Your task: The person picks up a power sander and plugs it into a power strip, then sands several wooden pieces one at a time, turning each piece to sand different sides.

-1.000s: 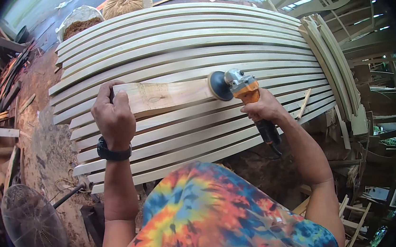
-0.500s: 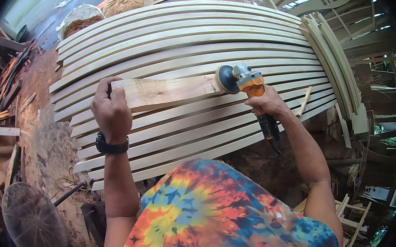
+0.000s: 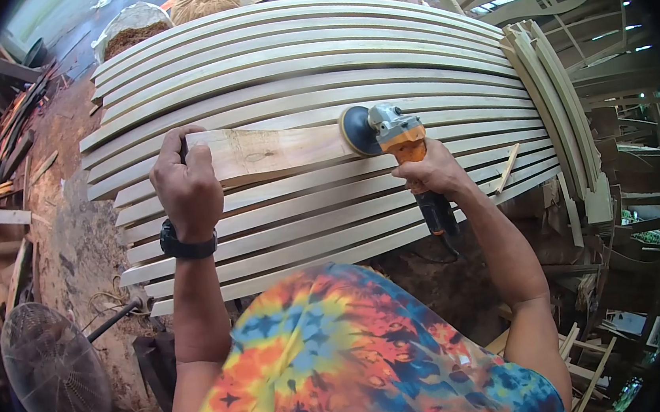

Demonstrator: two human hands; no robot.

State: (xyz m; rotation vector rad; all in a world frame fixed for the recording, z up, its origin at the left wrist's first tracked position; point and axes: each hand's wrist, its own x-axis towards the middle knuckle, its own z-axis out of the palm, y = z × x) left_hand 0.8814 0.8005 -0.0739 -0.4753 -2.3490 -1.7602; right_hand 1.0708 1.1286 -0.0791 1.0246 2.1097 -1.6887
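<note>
A short wooden board (image 3: 277, 151) lies across a wide row of long pale slats (image 3: 332, 223). My left hand (image 3: 187, 180), with a black watch at the wrist, grips the board's left end. In my right hand (image 3: 431, 169) is an orange and black power sander (image 3: 403, 140), held by its body with the fingers wrapped round it. The sander's round pad (image 3: 358, 132) is tilted on edge and meets the right part of the board. Whatever of the board lies beyond the pad is hidden.
Curved planks (image 3: 555, 105) are stacked at the slats' right end. A round fan (image 3: 56, 375) stands at the lower left. Sacks (image 3: 211, 0) sit beyond the far edge. A loose wood sliver (image 3: 507, 168) rests on the slats at the right. The sander's cord hangs near my body.
My right hand and the sander have moved left along the board. My left hand has stayed at the board's left end, nearly still.
</note>
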